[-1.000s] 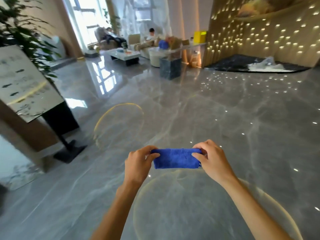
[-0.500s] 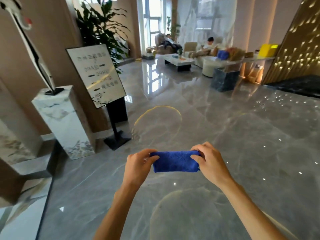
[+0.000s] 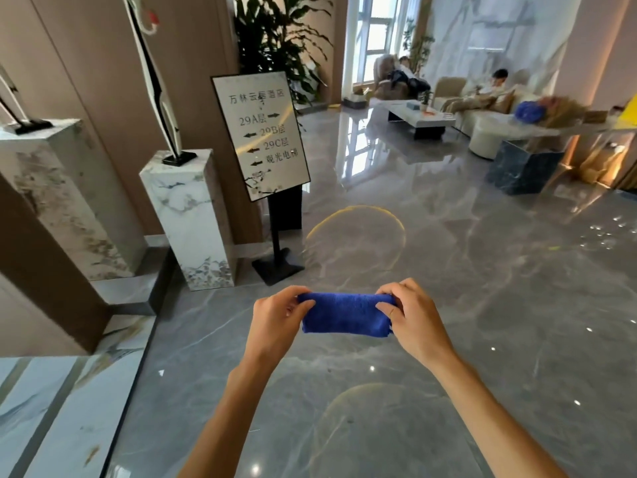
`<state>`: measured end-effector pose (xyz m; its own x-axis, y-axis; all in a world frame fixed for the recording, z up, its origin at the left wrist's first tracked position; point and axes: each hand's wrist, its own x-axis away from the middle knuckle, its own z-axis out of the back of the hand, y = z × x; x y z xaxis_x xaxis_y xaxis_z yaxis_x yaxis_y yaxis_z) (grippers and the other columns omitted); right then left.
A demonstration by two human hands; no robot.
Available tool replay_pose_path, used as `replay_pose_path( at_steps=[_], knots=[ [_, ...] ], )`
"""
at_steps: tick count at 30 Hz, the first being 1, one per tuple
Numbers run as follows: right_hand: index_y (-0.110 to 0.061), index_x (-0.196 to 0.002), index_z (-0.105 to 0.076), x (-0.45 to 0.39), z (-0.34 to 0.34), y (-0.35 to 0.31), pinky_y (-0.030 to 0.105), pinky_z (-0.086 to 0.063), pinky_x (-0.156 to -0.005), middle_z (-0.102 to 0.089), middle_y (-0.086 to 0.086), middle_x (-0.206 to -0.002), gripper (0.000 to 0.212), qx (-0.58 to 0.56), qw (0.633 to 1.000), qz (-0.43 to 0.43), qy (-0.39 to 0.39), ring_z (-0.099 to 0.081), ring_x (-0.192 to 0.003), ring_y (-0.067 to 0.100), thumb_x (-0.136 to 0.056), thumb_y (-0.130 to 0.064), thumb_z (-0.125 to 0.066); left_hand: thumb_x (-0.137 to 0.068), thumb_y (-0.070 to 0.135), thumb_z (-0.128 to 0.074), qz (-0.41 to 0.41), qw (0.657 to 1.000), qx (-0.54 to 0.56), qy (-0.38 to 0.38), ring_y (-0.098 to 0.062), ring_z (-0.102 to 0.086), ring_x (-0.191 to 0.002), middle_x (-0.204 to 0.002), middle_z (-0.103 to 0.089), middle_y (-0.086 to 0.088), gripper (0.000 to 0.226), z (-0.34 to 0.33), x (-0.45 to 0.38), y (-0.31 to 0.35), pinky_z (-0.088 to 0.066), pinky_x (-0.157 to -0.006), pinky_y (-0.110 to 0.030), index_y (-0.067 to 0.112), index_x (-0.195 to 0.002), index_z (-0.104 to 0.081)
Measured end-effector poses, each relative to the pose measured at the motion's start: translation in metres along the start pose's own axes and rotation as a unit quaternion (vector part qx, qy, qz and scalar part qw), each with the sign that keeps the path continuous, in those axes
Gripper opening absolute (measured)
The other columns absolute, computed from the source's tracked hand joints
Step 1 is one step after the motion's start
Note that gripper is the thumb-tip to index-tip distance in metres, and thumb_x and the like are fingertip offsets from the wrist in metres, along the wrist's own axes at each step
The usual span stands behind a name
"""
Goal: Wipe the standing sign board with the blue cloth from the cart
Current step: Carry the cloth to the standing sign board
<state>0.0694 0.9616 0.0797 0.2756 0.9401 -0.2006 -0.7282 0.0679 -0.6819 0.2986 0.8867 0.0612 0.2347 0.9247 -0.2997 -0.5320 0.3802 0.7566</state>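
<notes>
A folded blue cloth (image 3: 344, 313) is held level in front of me, over the grey marble floor. My left hand (image 3: 275, 322) pinches its left end and my right hand (image 3: 410, 319) pinches its right end. The standing sign board (image 3: 260, 132), a white panel with dark arrows and text in a black frame, leans back on a black post with a flat black base (image 3: 277, 269). It stands ahead and to the left, well beyond the cloth and apart from both hands. No cart is in view.
Two white marble pedestals (image 3: 188, 215) (image 3: 62, 194) with tall sculptures stand left of the sign. A large potted plant (image 3: 279, 39) rises behind it. Far right are a low table (image 3: 418, 120), sofas with seated people, and a dark stone block (image 3: 524, 167). A wall and step line the left.
The view has swung left, bringing the whole sign board and both pedestals into sight and nearer. My hands keep holding the cloth the same way.
</notes>
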Motion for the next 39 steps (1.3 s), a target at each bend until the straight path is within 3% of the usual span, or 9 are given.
replay_pose_path(
  at_steps=[13,17,26,32,39],
  knots=[
    [-0.021,-0.094,-0.07,-0.162,-0.014,0.046,0.009,-0.046,-0.069,-0.056,-0.005,-0.099,0.012,-0.045,0.998,0.038,-0.036,-0.06,-0.089,0.004,-0.094,-0.01,-0.065,-0.09,0.017,-0.072,0.053,0.997,0.007,0.054,0.007,-0.065,-0.08,-0.076,-0.071,0.017,0.016,-0.057,-0.128,-0.021,-0.05,-0.065,-0.005,0.031,-0.097,-0.074],
    [-0.018,-0.095,-0.07,-0.22,-0.008,0.062,0.012,-0.046,-0.071,-0.055,-0.006,-0.098,0.009,-0.043,0.996,0.055,-0.052,-0.06,-0.089,0.005,-0.094,-0.01,-0.065,-0.091,0.018,-0.07,0.074,0.995,0.007,0.06,0.005,-0.067,-0.076,-0.078,-0.068,0.021,0.025,-0.078,-0.173,-0.017,-0.052,-0.064,-0.006,0.042,-0.095,-0.066],
    [-0.02,-0.096,-0.069,-0.322,-0.016,0.087,0.016,-0.044,-0.074,-0.051,-0.015,-0.093,0.008,-0.031,0.991,0.085,-0.097,-0.057,-0.084,0.001,-0.094,-0.013,-0.066,-0.091,0.016,-0.07,0.114,0.989,0.03,0.091,0.013,-0.063,-0.084,-0.081,-0.069,0.023,0.031,-0.107,-0.247,-0.023,-0.049,-0.064,-0.001,0.046,-0.091,-0.063],
    [-0.024,-0.098,-0.069,-0.383,-0.033,0.093,0.029,-0.054,-0.081,-0.056,-0.003,-0.099,0.01,-0.026,0.989,0.082,-0.122,-0.059,-0.087,0.009,-0.095,-0.017,-0.065,-0.092,0.015,-0.069,0.123,0.988,0.029,0.092,0.014,-0.062,-0.087,-0.082,-0.069,0.024,0.036,-0.119,-0.303,-0.046,-0.048,-0.065,-0.001,0.051,-0.088,-0.061],
    [-0.031,-0.1,-0.068,-0.477,-0.07,0.09,0.026,-0.052,-0.076,-0.059,0.0,-0.094,0.012,-0.011,0.984,0.086,-0.155,-0.06,-0.084,0.013,-0.097,-0.022,-0.062,-0.094,0.013,-0.067,0.129,0.986,0.043,0.101,0.008,-0.065,-0.086,-0.087,-0.068,0.023,0.036,-0.125,-0.389,-0.094,-0.05,-0.065,-0.003,0.049,-0.091,-0.06]
  ],
)
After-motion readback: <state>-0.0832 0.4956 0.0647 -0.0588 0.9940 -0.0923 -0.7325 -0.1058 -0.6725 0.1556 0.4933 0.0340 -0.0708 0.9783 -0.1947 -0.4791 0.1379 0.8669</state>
